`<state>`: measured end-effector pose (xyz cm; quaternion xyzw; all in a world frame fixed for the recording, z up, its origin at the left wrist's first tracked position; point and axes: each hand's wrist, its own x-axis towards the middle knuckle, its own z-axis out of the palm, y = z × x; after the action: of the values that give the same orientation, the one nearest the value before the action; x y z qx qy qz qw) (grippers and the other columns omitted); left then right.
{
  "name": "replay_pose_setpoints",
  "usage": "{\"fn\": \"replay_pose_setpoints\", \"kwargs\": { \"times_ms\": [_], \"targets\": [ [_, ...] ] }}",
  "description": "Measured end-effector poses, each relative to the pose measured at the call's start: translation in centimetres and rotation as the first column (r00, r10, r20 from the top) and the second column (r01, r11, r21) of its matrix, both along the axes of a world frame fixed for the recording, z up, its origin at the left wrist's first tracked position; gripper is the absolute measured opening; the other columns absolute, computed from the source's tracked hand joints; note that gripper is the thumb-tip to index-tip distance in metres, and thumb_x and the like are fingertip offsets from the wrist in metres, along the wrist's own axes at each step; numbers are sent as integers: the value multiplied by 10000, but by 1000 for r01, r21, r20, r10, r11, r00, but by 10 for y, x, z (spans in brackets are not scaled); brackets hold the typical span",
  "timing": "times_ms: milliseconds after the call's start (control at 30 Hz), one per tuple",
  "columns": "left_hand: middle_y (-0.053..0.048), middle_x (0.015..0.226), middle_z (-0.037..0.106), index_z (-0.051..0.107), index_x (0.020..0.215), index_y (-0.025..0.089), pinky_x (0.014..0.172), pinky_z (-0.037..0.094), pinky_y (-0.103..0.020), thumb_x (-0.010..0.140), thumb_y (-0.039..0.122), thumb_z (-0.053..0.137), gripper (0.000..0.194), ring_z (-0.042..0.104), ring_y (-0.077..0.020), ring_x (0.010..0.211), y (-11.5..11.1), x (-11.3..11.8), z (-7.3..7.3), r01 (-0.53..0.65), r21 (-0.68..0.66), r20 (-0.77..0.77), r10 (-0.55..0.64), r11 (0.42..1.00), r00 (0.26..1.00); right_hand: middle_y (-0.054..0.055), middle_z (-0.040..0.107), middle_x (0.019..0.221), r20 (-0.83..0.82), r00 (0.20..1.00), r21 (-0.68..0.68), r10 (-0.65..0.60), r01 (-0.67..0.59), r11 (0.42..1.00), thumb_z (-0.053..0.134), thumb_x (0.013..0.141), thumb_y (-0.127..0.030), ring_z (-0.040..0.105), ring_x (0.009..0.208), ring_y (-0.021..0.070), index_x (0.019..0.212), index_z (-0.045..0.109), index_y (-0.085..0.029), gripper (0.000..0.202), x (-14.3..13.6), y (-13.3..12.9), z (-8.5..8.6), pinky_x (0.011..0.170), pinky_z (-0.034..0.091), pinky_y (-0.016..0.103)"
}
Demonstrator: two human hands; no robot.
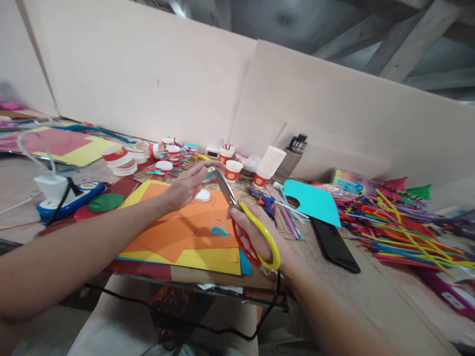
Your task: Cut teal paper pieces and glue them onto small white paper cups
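Note:
My right hand [254, 230] is closed round the red and yellow handles of the scissors [237, 210], whose blades point up and left. At the blade tips, my left hand [189, 185] pinches a small piece [211, 173] with a bluish-green part; its exact shape is too small to tell. Below both hands lie orange sheets [166, 225] on yellow paper [218, 258]. A cut blue scrap [219, 231] rests on the orange paper, and a white round lid [202, 196] sits just under my left fingers.
Paper cups [233, 171], a cup stack [269, 167] and a bottle [291, 158] stand behind. To the right are a glue gun [264, 199], cyan paper [315, 200], a black phone [336, 244] and coloured pipe cleaners [404, 227]. A blue power strip [89, 193] lies left.

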<state>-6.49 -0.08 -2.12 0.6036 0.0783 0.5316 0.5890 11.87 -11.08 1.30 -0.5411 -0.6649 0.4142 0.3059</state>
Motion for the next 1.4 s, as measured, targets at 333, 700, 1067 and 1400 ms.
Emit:
{"fn": "replay_pose_setpoints", "kwargs": {
  "times_ms": [333, 700, 1067, 1400],
  "targets": [
    [-90, 1253, 629, 675, 1107, 204, 1106, 315, -457, 921, 355, 542, 274, 523, -250, 1235, 2, 1, 0, -27, -26, 27, 28, 999, 999, -59, 451, 503, 86, 992, 111, 88, -97, 989, 443, 913, -378, 424, 443, 88, 734, 450, -209, 246, 3, 7, -1, 454, 349, 210],
    [-91, 1285, 611, 661, 1156, 185, 1102, 304, -465, 889, 225, 499, 315, 488, -260, 1264, 2, 1, 0, 8, -128, 12, -6, 992, 1000, -51, 437, 502, 138, 987, 105, 77, -92, 990, 478, 897, -497, 413, 454, 84, 675, 424, -207, 369, 4, 6, 1, 438, 315, 204],
    [-86, 1273, 610, 672, 1125, 196, 1108, 293, -443, 867, 245, 532, 299, 496, -251, 1239, 3, 3, 0, -34, -119, -27, 31, 992, 999, -52, 435, 478, 125, 990, 89, 69, -80, 993, 459, 906, -470, 388, 409, 77, 678, 427, -211, 346, 4, 5, 0, 392, 294, 195],
    [-85, 1253, 617, 677, 1116, 197, 1094, 309, -448, 854, 260, 546, 299, 501, -263, 1231, 2, 2, 1, -33, -117, -48, 28, 993, 998, -58, 434, 475, 127, 990, 67, 65, -74, 995, 437, 927, -450, 398, 382, 69, 672, 403, -211, 351, 3, 3, -1, 379, 322, 187]
  ]
}}
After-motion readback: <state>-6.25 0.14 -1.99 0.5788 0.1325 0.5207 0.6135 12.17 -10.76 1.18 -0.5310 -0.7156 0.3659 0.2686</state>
